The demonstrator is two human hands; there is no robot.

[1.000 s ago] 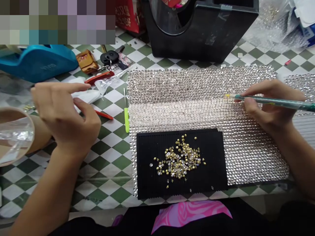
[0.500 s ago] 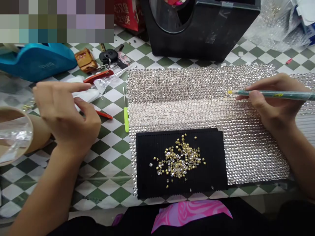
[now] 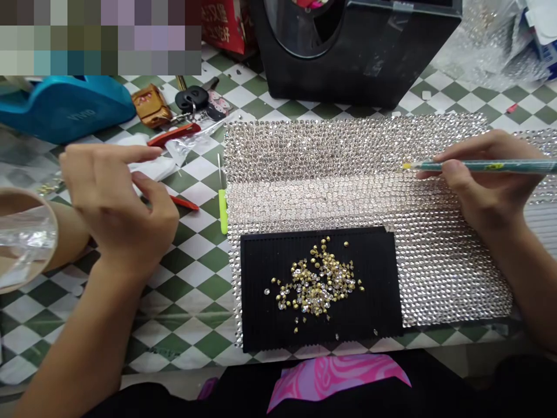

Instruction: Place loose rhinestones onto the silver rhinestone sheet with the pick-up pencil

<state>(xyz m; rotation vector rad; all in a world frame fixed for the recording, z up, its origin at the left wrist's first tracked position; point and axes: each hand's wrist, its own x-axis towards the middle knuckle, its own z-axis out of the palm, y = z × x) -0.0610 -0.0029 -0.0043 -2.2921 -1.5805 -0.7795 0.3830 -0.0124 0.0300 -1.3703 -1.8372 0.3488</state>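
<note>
My right hand (image 3: 491, 174) grips a green pencil (image 3: 500, 166) with a yellow tip, held nearly level. The tip is over a wide sheet of rhinestone mesh (image 3: 313, 151); whether it touches the stones I cannot tell. On the mesh's near part lies a black ribbed tray (image 3: 378, 284), holding a scattered heap of loose gold-backed rhinestones (image 3: 319, 284). To the left, my left hand (image 3: 115, 197) hovers over the table, its index finger stretched out and thumb apart, the other fingers bent. Nothing shows in it. Beneath it are a red-handled tool (image 3: 185, 203) and white plastic wrapping.
A black box (image 3: 331, 69) stands behind the mesh. At the left are a blue tape dispenser (image 3: 87, 110), keys (image 3: 194, 98) with a brown pouch (image 3: 151, 106), and a tape roll (image 3: 65, 232). A lime-handled tool (image 3: 223, 212) lies against the mesh's left edge. Clear bags lie back right.
Almost nothing differs. The pencil tip has shifted very slightly downward; my left hand, the tray and the loose rhinestones stay in place.
</note>
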